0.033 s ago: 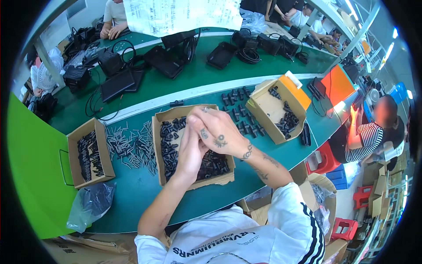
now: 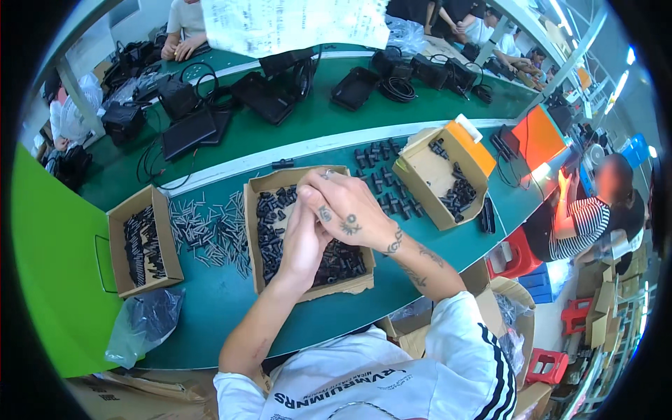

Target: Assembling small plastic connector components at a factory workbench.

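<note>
At the far left of the bench (image 2: 318, 315), an open carton (image 2: 168, 241) contains thin dark parts. To its right, loose metal pins (image 2: 210, 234) lie in a spread, their long axes in mixed directions; the left hand (image 2: 302, 241) is the nearer hand to them. At center, a second carton (image 2: 350, 288) contains black fittings (image 2: 343, 262), also in mixed orientation. Both hands are together above this carton, so its fittings lie below the fingers, on both sides of the wrists. The left hand points away from the body; the right hand (image 2: 346, 203) crosses in from the right and covers the left fingertips. The fingers are bent against each other; whether they grip a part cannot be told. Further right, black tee-shaped fittings (image 2: 394, 205) stand in slanting rows, nearer the right hand, beside a third carton (image 2: 420, 196).
</note>
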A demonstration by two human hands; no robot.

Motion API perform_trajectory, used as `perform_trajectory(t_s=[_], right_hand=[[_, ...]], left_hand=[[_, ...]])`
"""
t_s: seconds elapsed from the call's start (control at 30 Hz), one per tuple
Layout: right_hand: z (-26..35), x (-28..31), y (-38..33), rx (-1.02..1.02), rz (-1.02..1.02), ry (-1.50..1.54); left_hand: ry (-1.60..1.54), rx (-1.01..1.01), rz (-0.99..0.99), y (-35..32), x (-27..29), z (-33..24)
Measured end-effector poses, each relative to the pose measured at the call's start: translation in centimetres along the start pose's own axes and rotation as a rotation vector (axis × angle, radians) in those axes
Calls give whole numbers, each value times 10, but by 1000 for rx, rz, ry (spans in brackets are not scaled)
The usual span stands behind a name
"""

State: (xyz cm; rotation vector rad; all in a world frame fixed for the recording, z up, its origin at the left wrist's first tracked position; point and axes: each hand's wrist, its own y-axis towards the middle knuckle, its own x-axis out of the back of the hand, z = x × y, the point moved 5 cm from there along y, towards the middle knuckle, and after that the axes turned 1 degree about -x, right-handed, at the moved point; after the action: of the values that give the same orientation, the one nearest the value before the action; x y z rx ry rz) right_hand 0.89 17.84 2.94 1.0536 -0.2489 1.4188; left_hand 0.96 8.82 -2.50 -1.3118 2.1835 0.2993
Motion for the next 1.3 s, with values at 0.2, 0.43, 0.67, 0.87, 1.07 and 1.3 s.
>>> perform_trajectory(t_s=[0.2,0.43,0.67,0.87,1.07,1.3], right_hand=[[5,-5,-6,-88,195,-97],[13,-9,-3,-91,364,-119],[21,0,18,11,312,-67],[-52,-41,116,-80,226,44],[-155,-140,199,164,-101,-508],[-164,-135,222,-105,78,-452]], left_hand=[[-269,211,-58,2,6,11],[-390,243,-109,15,22,17],[-536,215,-229,26,37,20],[-626,169,-262,28,65,7],[-557,121,-454,33,67,10],[-397,83,-405,40,78,7]])
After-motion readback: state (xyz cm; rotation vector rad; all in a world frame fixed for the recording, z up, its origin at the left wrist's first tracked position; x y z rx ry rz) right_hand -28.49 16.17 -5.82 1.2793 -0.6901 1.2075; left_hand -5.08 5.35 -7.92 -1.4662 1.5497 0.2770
